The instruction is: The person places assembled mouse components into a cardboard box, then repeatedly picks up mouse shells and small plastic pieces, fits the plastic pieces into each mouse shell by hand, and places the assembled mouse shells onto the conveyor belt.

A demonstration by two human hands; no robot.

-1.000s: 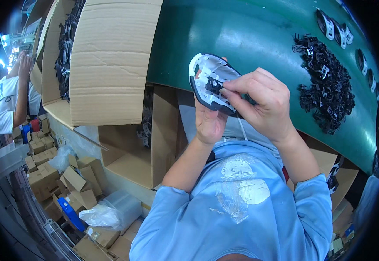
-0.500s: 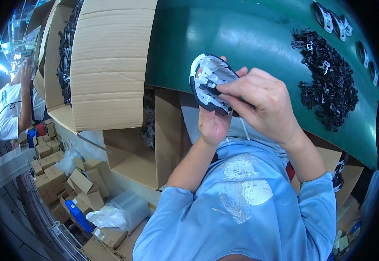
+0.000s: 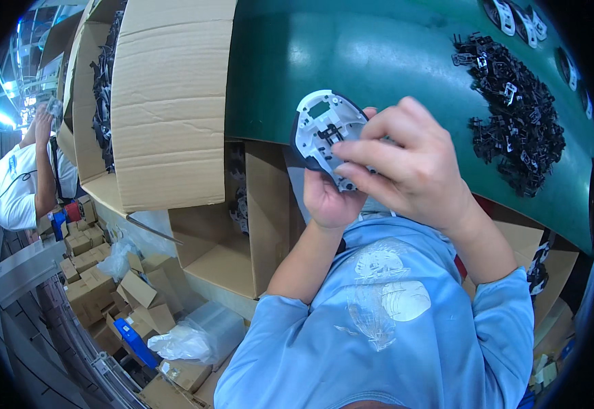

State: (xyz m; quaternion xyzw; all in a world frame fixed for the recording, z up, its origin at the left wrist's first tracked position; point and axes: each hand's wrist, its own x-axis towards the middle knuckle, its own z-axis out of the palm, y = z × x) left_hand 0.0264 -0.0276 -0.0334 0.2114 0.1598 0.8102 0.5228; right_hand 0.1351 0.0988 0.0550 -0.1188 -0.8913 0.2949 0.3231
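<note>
At the green table (image 3: 351, 54), bearing a heap of black parts (image 3: 523, 126), your right hand (image 3: 409, 162), grip unclear, hovers at the white shell (image 3: 310, 135) your left hand (image 3: 336, 203) cradles, apparently baring its hollow, where a black piece (image 3: 330, 133) sits.

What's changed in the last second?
The white-and-black shell has turned, its inside facing the camera more squarely. The right hand, earlier pinching at the black clip inside, has parted thumb and forefinger; any remaining contact is unclear. Unchanged: the left hand holds the shell; the black parts pile lies on the green table.
</note>
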